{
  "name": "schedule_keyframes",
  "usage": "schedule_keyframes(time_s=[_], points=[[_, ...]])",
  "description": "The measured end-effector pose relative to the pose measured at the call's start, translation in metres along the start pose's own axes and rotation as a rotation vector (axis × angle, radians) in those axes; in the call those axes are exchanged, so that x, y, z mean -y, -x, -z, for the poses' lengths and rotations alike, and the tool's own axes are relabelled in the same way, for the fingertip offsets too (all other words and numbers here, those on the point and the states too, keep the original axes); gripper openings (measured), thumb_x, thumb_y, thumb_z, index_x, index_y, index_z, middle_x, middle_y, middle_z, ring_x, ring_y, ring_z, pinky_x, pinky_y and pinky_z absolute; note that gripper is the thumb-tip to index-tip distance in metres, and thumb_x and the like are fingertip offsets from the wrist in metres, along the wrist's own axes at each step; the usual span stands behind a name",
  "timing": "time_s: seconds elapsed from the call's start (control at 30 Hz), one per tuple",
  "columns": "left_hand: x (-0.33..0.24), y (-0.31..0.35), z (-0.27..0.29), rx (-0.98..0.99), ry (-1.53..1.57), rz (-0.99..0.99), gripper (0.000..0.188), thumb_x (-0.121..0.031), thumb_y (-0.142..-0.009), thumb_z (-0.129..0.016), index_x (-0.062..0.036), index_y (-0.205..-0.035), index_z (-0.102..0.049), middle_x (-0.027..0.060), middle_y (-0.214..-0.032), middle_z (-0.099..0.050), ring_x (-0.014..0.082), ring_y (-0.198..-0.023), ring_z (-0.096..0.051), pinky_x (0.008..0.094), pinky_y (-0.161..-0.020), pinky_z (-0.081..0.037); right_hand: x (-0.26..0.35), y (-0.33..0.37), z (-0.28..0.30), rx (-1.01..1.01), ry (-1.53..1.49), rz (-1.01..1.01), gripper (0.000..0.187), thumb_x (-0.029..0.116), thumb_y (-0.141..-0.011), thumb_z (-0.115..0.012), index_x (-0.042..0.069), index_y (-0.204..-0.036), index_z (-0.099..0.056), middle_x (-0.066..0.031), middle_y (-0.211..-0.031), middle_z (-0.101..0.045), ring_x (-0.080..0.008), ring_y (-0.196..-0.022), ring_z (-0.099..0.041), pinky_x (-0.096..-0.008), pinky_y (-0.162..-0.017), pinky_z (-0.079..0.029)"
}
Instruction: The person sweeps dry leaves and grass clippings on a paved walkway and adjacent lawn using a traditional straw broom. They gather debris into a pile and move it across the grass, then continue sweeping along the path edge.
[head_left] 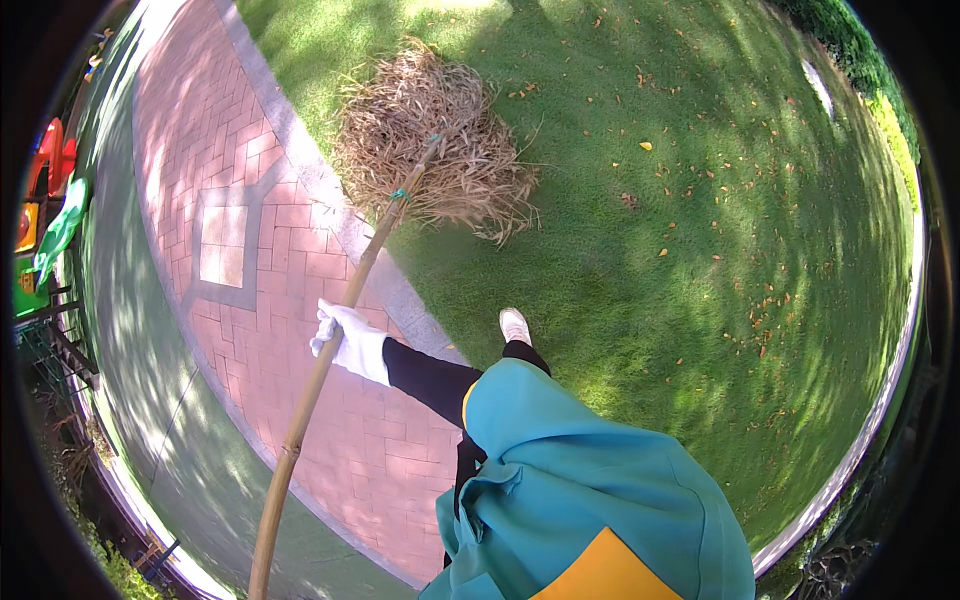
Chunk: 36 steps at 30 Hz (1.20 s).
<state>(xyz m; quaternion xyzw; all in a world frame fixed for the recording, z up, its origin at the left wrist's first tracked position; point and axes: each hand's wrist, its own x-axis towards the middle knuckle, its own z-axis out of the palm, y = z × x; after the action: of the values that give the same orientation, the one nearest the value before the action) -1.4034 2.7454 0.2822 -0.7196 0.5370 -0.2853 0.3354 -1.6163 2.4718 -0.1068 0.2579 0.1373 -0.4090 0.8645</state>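
My right hand [350,342], in a white glove with a black sleeve behind it, reaches left across my body. Its fingers wrap round the bamboo handle [285,465] of a large broom. The handle slants from the lower edge up to the broom head [430,120], a wide bundle of dry brown twigs and leaves. A green tie [400,194] circles the pole near the bundle. The head lies over the grass, beside the paving edge. My left hand is out of view, as is the lower end of the handle.
Red brick paving [340,440] with a grey border lies on the left, a lawn [600,250] on the right. Fallen yellow leaves [765,315] dot the grass. Colourful play equipment [55,220] stands at the far left. One white shoe [514,326] is on the grass.
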Motion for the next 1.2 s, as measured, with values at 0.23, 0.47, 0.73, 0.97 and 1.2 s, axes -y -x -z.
schedule_keyframes(time_s=[0.23,0.47,0.73,0.97,1.2], points=[[-0.060,-0.146,-0.003,-0.580,0.258,-0.565,0.020,-0.011,-0.069,-0.060,-0.0050,-0.089,-0.061,0.0103,-0.066,-0.059,0.0287,-0.062,-0.058,0.0407,-0.058,-0.047,0.125,0.137,0.057,-0.078,-0.351,0.386,0.021,0.026,-0.093,-0.056,0.012,-0.081,-0.046,0.0057,-0.051,-0.038,-0.0120,-0.044,-0.042,-0.0356,-0.057,-0.046],[-0.313,-0.138,0.039,-0.952,0.471,-0.908,0.026,-0.008,-0.075,-0.062,-0.0065,-0.101,-0.058,0.0016,-0.068,-0.053,0.0173,-0.059,-0.054,0.0331,-0.060,-0.046,0.216,0.368,0.209,-0.205,-0.483,0.884,0.033,0.027,-0.092,-0.055,0.014,-0.063,-0.045,0.0073,-0.044,-0.037,-0.0103,-0.040,-0.040,-0.0295,-0.056,-0.041],[-0.229,-0.025,-0.069,-0.865,0.661,-0.733,0.037,-0.005,-0.071,-0.064,-0.0076,-0.108,-0.057,0.0000,-0.065,-0.048,0.0186,-0.059,-0.051,0.0360,-0.063,-0.042,0.104,0.491,0.292,-0.269,-0.422,1.028,0.040,0.033,-0.094,-0.051,0.017,-0.059,-0.040,0.0076,-0.041,-0.036,-0.0092,-0.034,-0.035,-0.0288,-0.048,-0.040],[-0.032,0.159,-0.260,-0.462,0.649,-0.406,0.032,-0.010,-0.071,-0.062,-0.0062,-0.103,-0.060,0.0029,-0.059,-0.051,0.0257,-0.054,-0.051,0.0386,-0.055,-0.042,-0.065,0.391,0.297,-0.221,-0.214,0.547,0.030,0.031,-0.093,-0.054,0.016,-0.069,-0.046,0.0071,-0.042,-0.036,-0.0098,-0.035,-0.037,-0.0328,-0.053,-0.043],[0.132,0.342,-0.221,-0.073,0.042,-0.006,0.007,-0.021,-0.065,-0.065,-0.0147,-0.064,-0.062,0.0079,-0.056,-0.059,0.0260,-0.046,-0.055,0.0384,-0.042,-0.040,-0.210,0.320,0.247,-0.192,0.010,0.093,0.022,0.027,-0.090,-0.060,0.012,-0.078,-0.048,0.0065,-0.052,-0.041,-0.0105,-0.048,-0.047,-0.0390,-0.073,-0.053]])
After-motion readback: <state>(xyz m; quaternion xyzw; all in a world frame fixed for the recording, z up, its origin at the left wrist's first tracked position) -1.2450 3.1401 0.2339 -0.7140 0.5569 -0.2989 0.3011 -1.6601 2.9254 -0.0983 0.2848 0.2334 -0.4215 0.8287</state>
